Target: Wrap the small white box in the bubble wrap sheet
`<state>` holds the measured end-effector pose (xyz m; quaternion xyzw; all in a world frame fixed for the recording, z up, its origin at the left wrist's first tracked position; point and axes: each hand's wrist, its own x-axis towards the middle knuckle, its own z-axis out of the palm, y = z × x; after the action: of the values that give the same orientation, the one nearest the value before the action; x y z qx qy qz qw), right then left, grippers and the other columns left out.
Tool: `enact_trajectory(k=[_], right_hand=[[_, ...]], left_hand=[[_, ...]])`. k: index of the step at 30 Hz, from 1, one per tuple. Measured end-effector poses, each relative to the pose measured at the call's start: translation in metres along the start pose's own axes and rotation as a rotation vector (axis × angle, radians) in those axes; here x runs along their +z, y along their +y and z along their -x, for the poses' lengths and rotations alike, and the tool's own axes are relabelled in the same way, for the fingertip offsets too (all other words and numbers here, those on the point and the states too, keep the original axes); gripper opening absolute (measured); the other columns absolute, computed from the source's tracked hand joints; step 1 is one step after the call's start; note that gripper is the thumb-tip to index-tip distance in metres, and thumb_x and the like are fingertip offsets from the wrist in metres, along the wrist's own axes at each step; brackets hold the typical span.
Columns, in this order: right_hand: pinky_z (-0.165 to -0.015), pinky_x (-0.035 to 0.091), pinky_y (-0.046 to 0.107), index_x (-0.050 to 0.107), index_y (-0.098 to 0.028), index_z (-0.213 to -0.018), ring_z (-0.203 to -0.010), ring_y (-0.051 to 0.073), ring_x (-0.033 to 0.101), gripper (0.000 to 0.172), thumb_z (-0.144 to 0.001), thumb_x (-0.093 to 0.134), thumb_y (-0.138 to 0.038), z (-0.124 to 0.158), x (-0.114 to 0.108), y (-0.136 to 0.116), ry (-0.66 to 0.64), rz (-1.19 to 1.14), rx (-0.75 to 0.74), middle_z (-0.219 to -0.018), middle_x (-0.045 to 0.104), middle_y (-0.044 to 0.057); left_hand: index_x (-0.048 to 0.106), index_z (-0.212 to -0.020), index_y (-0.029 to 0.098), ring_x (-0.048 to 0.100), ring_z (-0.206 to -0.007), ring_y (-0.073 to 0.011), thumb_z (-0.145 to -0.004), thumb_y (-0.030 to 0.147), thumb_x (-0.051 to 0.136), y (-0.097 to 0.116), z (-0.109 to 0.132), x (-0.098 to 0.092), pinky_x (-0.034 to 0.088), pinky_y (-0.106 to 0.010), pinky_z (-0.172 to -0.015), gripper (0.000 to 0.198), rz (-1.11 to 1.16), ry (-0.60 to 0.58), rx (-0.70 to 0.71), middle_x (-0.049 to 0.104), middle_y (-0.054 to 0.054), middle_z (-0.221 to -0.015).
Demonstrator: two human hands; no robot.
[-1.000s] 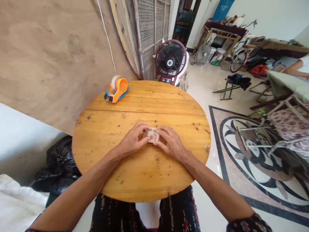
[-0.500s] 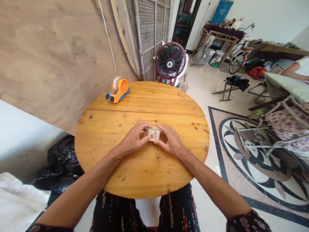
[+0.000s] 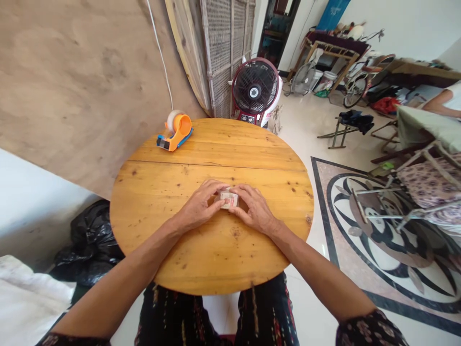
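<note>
A small rectangular packet [image 3: 229, 199] in clear wrapping, pale with red print, lies at the middle of the round wooden table [image 3: 216, 254]. My left hand [image 3: 203, 204] grips its left side, thumb at the near edge and fingers at the far edge. From the other side my right hand [image 3: 254, 206] holds it the same way, with thumb and fingers curved round the right end. The fingers cover parts of the packet's edges, and its contents are too small to make out.
An orange tape dispenser [image 3: 177, 132] with a roll of clear tape stands at the table's far left edge. Behind the table is a dark red fan [image 3: 255, 91]. Black plastic bags [image 3: 95, 240] lie at the left. A person's arm [image 3: 437, 105] rests at another table on the right.
My fingers have shifted slightly over the packet's far edge, the right ones more toward its middle. The packet stays between both hands, and the camera view has moved a little.
</note>
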<state>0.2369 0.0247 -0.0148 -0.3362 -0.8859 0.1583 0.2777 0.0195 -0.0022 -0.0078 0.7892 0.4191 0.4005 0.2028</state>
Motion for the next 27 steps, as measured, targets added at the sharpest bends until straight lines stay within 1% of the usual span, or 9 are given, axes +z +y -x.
enact_trajectory(k=[2, 4, 6, 9, 14, 17, 22, 25, 27], right_hand=[[-0.099, 0.043, 0.049, 0.037, -0.024, -0.143, -0.121, 0.029, 0.053, 0.065, -0.087, 0.059, -0.049, 0.001, 0.001, 0.001, 0.02, -0.025, 0.031, -0.133, 0.055, 0.014], [-0.098, 0.044, 0.05, 0.032, -0.023, -0.146, -0.119, 0.03, 0.054, 0.073, -0.085, 0.062, -0.052, 0.001, 0.003, 0.003, 0.044, -0.063, 0.062, -0.132, 0.056, 0.015], [-0.098, 0.045, 0.049, 0.04, -0.023, -0.14, -0.117, 0.029, 0.055, 0.069, -0.083, 0.063, -0.052, 0.0, 0.004, 0.005, 0.05, -0.095, 0.07, -0.129, 0.057, 0.015], [-0.098, 0.045, 0.046, 0.051, -0.023, -0.129, -0.117, 0.027, 0.055, 0.055, -0.084, 0.064, -0.049, -0.002, 0.002, 0.005, 0.035, -0.128, 0.056, -0.126, 0.058, 0.013], [-0.1, 0.044, 0.047, 0.055, -0.022, -0.124, -0.117, 0.026, 0.054, 0.046, -0.086, 0.063, -0.046, -0.005, -0.001, 0.005, -0.01, -0.108, 0.012, -0.124, 0.058, 0.012], [-0.099, 0.044, 0.048, 0.055, -0.023, -0.124, -0.116, 0.027, 0.055, 0.046, -0.086, 0.063, -0.047, -0.005, 0.0, 0.006, -0.007, -0.11, 0.016, -0.124, 0.058, 0.012], [-0.102, 0.043, 0.047, 0.047, -0.023, -0.134, -0.123, 0.027, 0.051, 0.057, -0.085, 0.062, -0.049, -0.004, 0.003, 0.008, 0.04, -0.168, 0.041, -0.132, 0.054, 0.014], [-0.106, 0.04, 0.049, 0.04, -0.024, -0.14, -0.131, 0.029, 0.045, 0.072, -0.08, 0.067, -0.052, -0.004, 0.003, 0.008, 0.04, -0.185, 0.035, -0.141, 0.046, 0.014], [-0.106, 0.04, 0.05, 0.037, -0.025, -0.143, -0.132, 0.03, 0.044, 0.076, -0.079, 0.068, -0.053, -0.005, 0.003, 0.009, 0.026, -0.184, 0.036, -0.143, 0.045, 0.014]], left_hand=[[0.052, -0.128, 0.023, 0.056, -0.11, -0.0203, -0.089, 0.021, 0.057, 0.001, -0.001, 0.0, 0.05, -0.039, -0.094, 0.039, 0.007, 0.018, 0.0, 0.058, -0.009, -0.12], [0.051, -0.13, 0.023, 0.055, -0.111, -0.0211, -0.088, 0.024, 0.059, 0.002, -0.001, 0.001, 0.052, -0.038, -0.091, 0.043, 0.003, 0.049, -0.012, 0.055, -0.01, -0.126], [0.052, -0.13, 0.023, 0.055, -0.113, -0.0224, -0.086, 0.025, 0.061, 0.002, -0.002, 0.001, 0.053, -0.038, -0.09, 0.045, -0.019, 0.079, -0.036, 0.053, -0.011, -0.13], [0.052, -0.13, 0.023, 0.058, -0.109, -0.0214, -0.086, 0.027, 0.061, -0.001, -0.001, 0.001, 0.052, -0.038, -0.091, 0.045, -0.02, 0.074, -0.06, 0.06, -0.01, -0.122], [0.048, -0.135, 0.024, 0.061, -0.101, -0.0173, -0.089, 0.026, 0.058, -0.008, 0.001, 0.001, 0.05, -0.037, -0.094, 0.047, 0.082, 0.008, -0.055, 0.064, -0.007, -0.115], [0.049, -0.134, 0.024, 0.06, -0.103, -0.0175, -0.089, 0.024, 0.057, -0.008, 0.001, 0.003, 0.049, -0.037, -0.095, 0.046, 0.086, 0.017, -0.061, 0.063, -0.007, -0.115], [0.051, -0.134, 0.022, 0.058, -0.107, -0.0203, -0.085, 0.022, 0.059, -0.006, -0.001, 0.005, 0.052, -0.037, -0.091, 0.049, 0.092, 0.079, -0.075, 0.057, -0.011, -0.125], [0.051, -0.134, 0.02, 0.056, -0.113, -0.0227, -0.082, 0.019, 0.06, -0.006, -0.001, 0.003, 0.051, -0.039, -0.095, 0.053, 0.101, 0.074, -0.112, 0.056, -0.012, -0.129], [0.052, -0.133, 0.021, 0.056, -0.115, -0.0225, -0.082, 0.017, 0.058, -0.006, -0.001, 0.001, 0.051, -0.039, -0.096, 0.052, 0.142, 0.067, -0.12, 0.055, -0.011, -0.13]])
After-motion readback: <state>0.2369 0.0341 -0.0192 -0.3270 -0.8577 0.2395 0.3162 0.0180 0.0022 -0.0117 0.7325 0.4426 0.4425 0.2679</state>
